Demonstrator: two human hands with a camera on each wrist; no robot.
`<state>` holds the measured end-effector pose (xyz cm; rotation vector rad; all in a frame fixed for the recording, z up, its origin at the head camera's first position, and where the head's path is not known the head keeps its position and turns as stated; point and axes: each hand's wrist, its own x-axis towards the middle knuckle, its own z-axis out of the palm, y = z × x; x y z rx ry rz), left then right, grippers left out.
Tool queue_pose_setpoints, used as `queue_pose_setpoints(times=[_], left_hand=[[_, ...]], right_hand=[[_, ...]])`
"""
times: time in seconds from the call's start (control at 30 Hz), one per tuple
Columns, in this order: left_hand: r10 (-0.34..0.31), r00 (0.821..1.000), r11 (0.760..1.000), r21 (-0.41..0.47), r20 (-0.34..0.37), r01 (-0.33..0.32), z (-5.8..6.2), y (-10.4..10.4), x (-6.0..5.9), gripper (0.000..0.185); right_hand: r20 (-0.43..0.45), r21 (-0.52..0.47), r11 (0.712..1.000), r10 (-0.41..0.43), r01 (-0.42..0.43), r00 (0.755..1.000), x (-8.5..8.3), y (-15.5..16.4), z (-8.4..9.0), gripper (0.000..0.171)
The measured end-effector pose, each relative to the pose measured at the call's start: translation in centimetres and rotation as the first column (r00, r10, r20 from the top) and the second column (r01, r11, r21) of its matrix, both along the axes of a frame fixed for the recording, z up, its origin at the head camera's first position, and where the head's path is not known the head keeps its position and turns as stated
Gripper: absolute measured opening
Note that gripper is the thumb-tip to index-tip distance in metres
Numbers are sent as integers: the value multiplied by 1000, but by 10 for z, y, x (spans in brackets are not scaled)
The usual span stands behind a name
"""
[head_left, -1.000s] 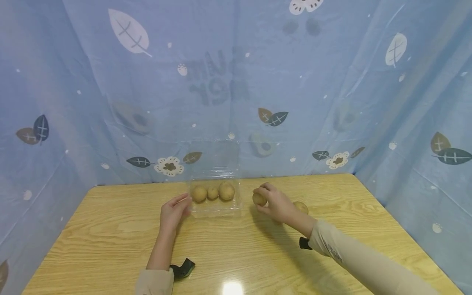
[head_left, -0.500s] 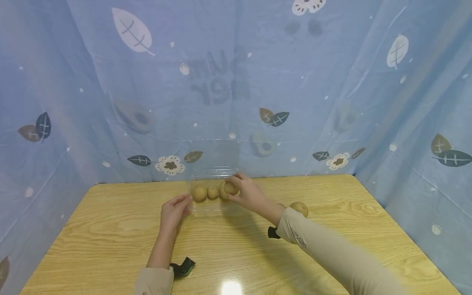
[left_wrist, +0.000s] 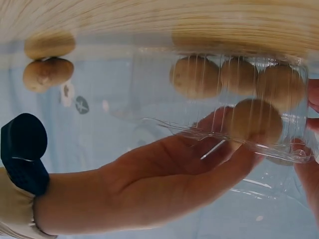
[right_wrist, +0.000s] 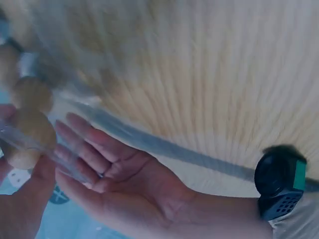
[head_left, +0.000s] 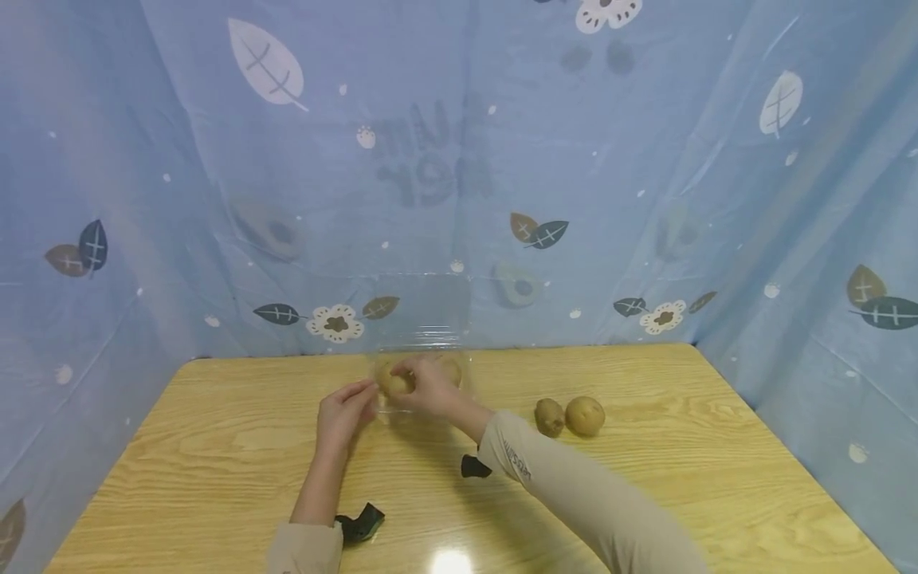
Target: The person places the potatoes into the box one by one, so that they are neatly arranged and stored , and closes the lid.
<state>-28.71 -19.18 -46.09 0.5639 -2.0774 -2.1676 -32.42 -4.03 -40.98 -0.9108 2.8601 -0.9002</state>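
Potato (head_left: 397, 384) half hidden by right hand (head_left: 429, 388) inside clear box (head_left: 459, 360).

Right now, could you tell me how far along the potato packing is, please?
Three potatoes already lie in the clear box. The right hand has a fourth potato in its grip inside it, while the left hand touches the box. Two potatoes wait on the table.

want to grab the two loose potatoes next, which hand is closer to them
Right. The right hand is at the clear box, on the side nearer the two potatoes; the left hand is on the box's far side from them.
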Motion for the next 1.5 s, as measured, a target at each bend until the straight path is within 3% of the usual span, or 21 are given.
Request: queue_pose_setpoints(times=[0.17, 0.37, 0.73, 0.8, 0.93, 1.03, 1.2, 1.37, 1.5], left_hand=[[-12, 1000, 1000, 5, -5, 13, 2, 2, 0, 40], [-17, 1000, 1000, -5, -14, 17, 4, 3, 1, 39], [-6, 1000, 1000, 4, -4, 6, 4, 6, 0, 37], [-9, 1000, 1000, 16, -5, 9, 4, 6, 0, 38], [-11, 1000, 1000, 18, 0, 11, 3, 7, 0, 38], [-10, 1000, 1000, 0, 1, 10, 3, 7, 1, 38], [-18, 1000, 1000, -5, -4, 18, 2, 7, 1, 39], [-13, 1000, 1000, -6, -5, 13, 1, 4, 3, 39], [-12, 1000, 1000, -11, -7, 11, 2, 1, 4, 40]], right_hand=[[140, -63, 998, -17, 27, 990, -1, -6, -2, 38], [288, -129, 987, -52, 92, 956, -2, -8, -6, 37], [251, -138, 986, -59, 96, 966, 0, -8, -13, 31], [227, -162, 983, -41, 80, 973, 2, -7, -14, 28], [86, -194, 981, 18, -1, 996, 6, -5, -16, 23], [-4, -171, 984, 44, -44, 999, 9, -1, -16, 22], [-60, -98, 994, 41, -46, 997, 14, 14, -14, 25], [-242, 13, 997, 79, -78, 967, 15, 38, -12, 26], [-343, 71, 997, 64, -42, 937, 15, 64, -12, 30]])
